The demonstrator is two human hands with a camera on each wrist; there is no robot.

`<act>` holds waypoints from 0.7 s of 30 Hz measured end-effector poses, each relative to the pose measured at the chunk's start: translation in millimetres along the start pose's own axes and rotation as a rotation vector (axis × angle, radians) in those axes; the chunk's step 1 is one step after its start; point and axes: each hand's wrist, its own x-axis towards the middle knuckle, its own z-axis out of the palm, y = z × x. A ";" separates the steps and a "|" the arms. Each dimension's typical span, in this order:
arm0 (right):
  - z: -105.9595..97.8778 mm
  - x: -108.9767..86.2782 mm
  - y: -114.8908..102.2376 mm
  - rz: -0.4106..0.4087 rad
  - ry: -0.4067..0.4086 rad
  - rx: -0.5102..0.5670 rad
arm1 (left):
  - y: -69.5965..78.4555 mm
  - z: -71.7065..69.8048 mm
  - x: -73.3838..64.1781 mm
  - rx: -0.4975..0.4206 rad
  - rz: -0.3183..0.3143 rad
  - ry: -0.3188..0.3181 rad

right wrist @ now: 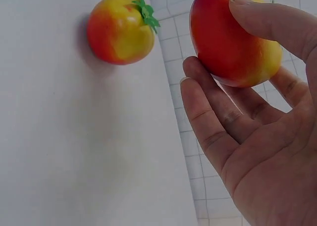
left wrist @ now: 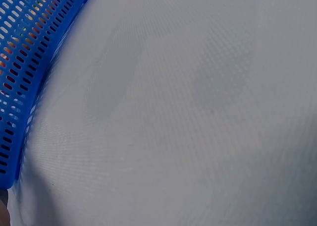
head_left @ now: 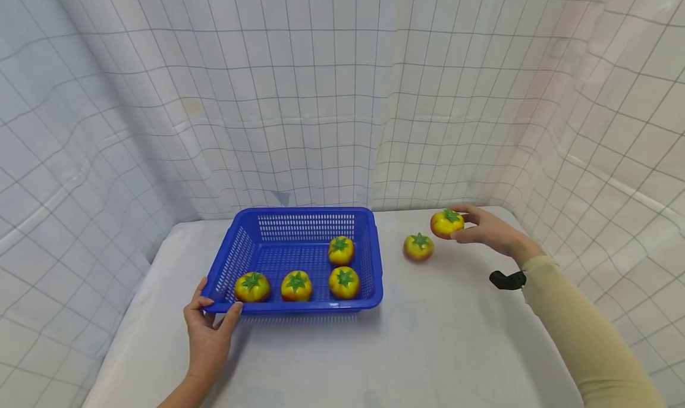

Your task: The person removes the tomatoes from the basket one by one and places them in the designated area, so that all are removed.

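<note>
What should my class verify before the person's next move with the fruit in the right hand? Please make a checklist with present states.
1. Held fruit gripped between thumb and fingers of the right hand: ok.
2. Held fruit apart from the loose fruit on the table: ok, a gap shows in the right wrist view.
3. Left hand on the blue basket: ok, at its near left corner.
4. Room inside: ok, bare floor shows beside the four fruits.
5. Every fruit in the basket: not ok, two are outside.
6. Grip firmness: cannot tell.

Six round, green-topped yellow-red tomatoes (head_left: 297, 287): four centre, two right. One blue rectangular plastic basket (head_left: 310, 306), two bare hands (head_left: 210, 339).
</note>
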 end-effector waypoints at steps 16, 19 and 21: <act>-5.9 -2.3 46.4 0.096 0.014 0.090 | -1.4 0.0 1.8 -0.014 0.011 -0.007; -5.4 -2.2 54.5 0.114 0.015 0.108 | -0.6 0.0 1.8 -0.001 0.008 -0.011; -4.9 -2.1 59.3 0.119 0.011 0.114 | -0.3 -0.2 2.0 0.008 0.006 -0.012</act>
